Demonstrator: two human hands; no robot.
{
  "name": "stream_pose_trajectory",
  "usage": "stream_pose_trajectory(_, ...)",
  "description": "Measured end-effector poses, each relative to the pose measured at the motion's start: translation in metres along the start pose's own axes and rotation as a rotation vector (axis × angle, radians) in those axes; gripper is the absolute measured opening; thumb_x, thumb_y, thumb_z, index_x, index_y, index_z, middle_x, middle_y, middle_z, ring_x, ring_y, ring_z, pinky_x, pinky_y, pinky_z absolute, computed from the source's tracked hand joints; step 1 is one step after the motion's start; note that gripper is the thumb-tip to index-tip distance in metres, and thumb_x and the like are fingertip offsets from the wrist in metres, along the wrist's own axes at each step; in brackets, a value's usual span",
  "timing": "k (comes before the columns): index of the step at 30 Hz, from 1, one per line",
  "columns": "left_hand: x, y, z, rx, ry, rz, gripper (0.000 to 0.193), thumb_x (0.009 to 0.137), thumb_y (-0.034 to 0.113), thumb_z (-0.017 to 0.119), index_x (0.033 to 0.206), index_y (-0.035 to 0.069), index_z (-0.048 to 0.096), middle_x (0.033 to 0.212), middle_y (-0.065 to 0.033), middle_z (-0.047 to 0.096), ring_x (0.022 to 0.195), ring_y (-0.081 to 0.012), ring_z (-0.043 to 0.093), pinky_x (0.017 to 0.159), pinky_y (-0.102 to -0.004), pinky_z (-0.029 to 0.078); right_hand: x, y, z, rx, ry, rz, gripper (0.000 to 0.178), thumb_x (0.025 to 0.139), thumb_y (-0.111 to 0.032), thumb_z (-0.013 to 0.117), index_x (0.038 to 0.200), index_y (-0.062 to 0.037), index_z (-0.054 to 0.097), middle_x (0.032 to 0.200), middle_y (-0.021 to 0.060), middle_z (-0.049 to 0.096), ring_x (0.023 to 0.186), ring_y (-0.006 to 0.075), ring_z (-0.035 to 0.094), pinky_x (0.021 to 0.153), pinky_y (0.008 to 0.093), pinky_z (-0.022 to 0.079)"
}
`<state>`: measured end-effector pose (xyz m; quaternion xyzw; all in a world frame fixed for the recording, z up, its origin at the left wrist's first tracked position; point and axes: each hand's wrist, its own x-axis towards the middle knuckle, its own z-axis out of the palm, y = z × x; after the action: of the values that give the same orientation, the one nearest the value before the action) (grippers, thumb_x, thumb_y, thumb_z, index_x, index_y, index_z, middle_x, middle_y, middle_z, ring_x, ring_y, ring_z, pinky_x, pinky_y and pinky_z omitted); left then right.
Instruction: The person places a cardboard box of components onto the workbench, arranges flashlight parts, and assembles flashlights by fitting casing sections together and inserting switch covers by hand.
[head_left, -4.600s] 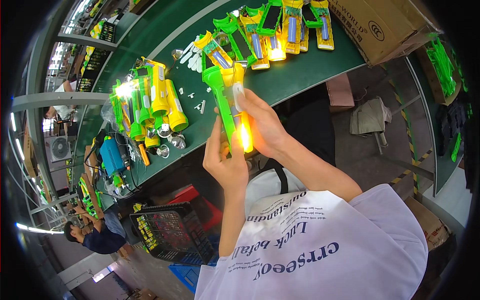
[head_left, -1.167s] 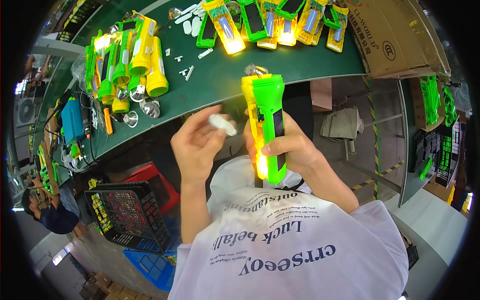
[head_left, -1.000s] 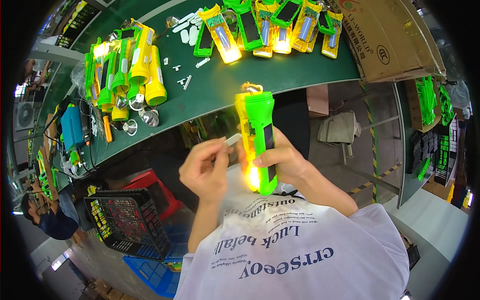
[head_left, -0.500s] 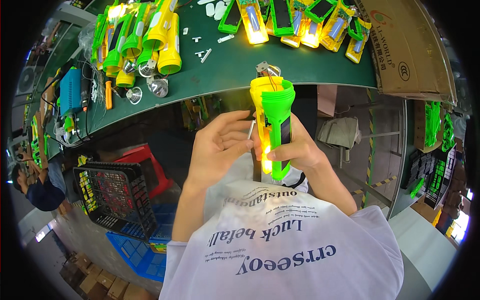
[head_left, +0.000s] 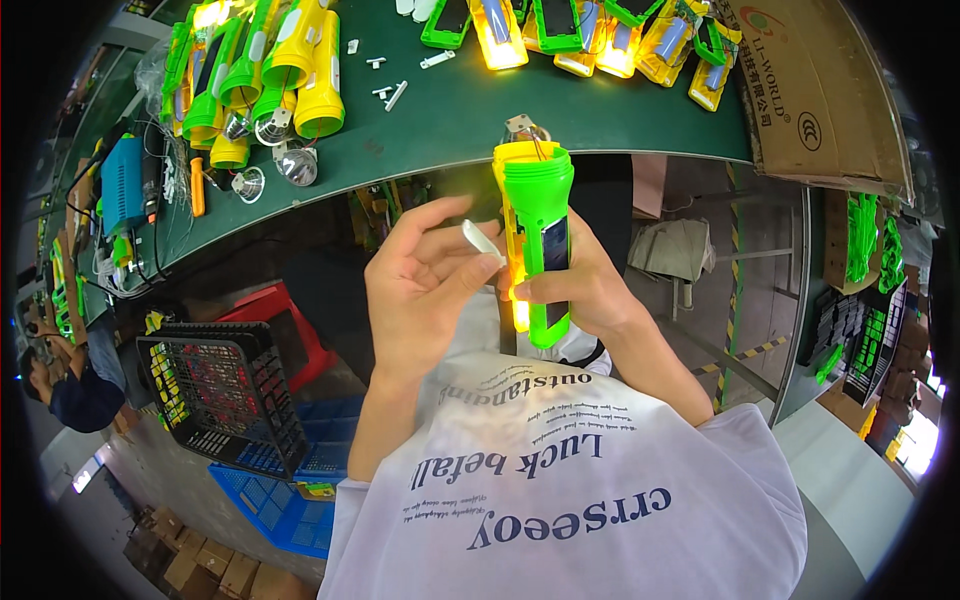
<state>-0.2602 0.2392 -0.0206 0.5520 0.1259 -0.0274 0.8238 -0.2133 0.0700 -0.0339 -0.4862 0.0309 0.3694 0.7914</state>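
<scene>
My right hand (head_left: 590, 285) is wrapped round a green and yellow flashlight (head_left: 541, 215), held upright in front of my chest with its wide end away from me. The two body halves sit slightly apart, and a yellow light glows along the left side. A silvery reflector (head_left: 524, 130) hangs on wires at the wide end. Between the thumb and fingers of my left hand (head_left: 425, 275) is a small white plastic piece (head_left: 481, 241), just left of the flashlight. Some fingertips of the right hand are hidden behind the body.
Several flashlights (head_left: 300, 60) lie piled on the green table (head_left: 420, 130) at left, with loose reflectors (head_left: 297, 166) and an orange-handled screwdriver (head_left: 197, 187). Lit, opened flashlight halves (head_left: 620, 45) line the far edge. A cardboard box (head_left: 810, 100) stands right; a black crate (head_left: 220, 395) is lower left.
My left hand has turned the white piece so its broader face shows. The flashlight has shifted slightly left and its halves have turned, showing more of the green one.
</scene>
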Motion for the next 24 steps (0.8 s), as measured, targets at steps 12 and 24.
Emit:
stream_pose_trajectory(12, 0.002, -0.002, 0.012, 0.093, -0.011, 0.024, 0.032, 0.083, -0.009, 0.068, 0.113, -0.007, 0.056, 0.094, -0.0177, 0.069, 0.085, -0.0192, 0.070, 0.075, -0.0261, 0.057, -0.007, -0.004, 0.004, -0.095, 0.087, -0.046, 0.072, 0.059, 0.008, 0.070, 0.126, -0.0034, 0.048, 0.101, 0.0038, 0.057, 0.092, 0.0160, 0.058, 0.083, 0.0305, 0.047)
stream_pose_trajectory(24, 0.004, -0.002, 0.031, 0.343, 0.066, 0.145, 0.037, 0.081, -0.005, 0.070, 0.118, -0.006, 0.064, 0.101, -0.0138, 0.072, 0.089, -0.0156, 0.069, 0.080, -0.0257, 0.054, -0.006, 0.000, -0.002, -0.017, 0.065, -0.074, 0.069, 0.063, 0.008, 0.068, 0.127, -0.0021, 0.044, 0.101, 0.0084, 0.059, 0.092, 0.0174, 0.062, 0.078, 0.0318, 0.051)
